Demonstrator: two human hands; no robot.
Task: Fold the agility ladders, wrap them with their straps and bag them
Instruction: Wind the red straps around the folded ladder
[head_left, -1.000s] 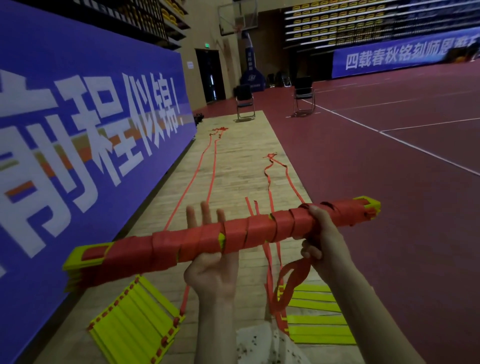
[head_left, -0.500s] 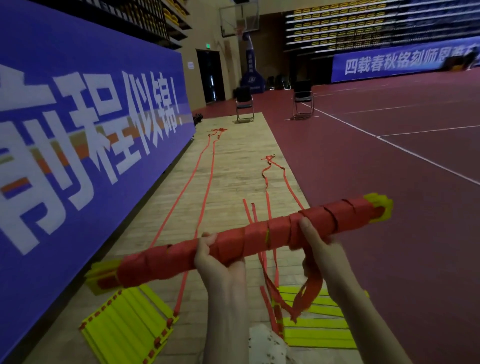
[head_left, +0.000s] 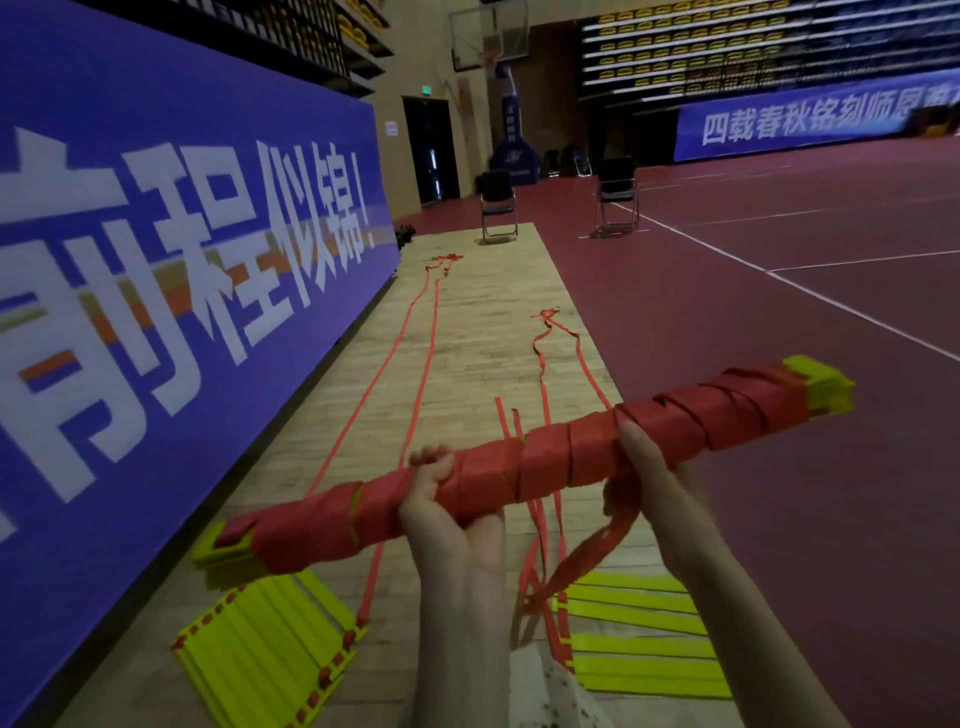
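I hold a folded agility ladder bundle (head_left: 540, 462), yellow rungs wound in red strap, slanting from lower left up to the right. My left hand (head_left: 441, 499) grips it from below near the middle, fingers curled over the top. My right hand (head_left: 641, 457) grips it further right, and a loose red strap end (head_left: 597, 545) hangs down from there. Two more folded yellow ladders lie on the wooden floor: one at lower left (head_left: 265, 649), one at lower right (head_left: 644, 639). Their long red straps (head_left: 421, 332) trail away along the floor.
A tall blue banner wall (head_left: 156, 260) runs along the left. Two black chairs (head_left: 498, 205) (head_left: 616, 195) stand at the far end of the wooden strip. Red court floor (head_left: 779, 389) with white lines spreads to the right.
My left hand went from flat under the bundle to curled round it. The bundle dropped lower and tilted more steeply, and my right hand shifted along it with the strap end.
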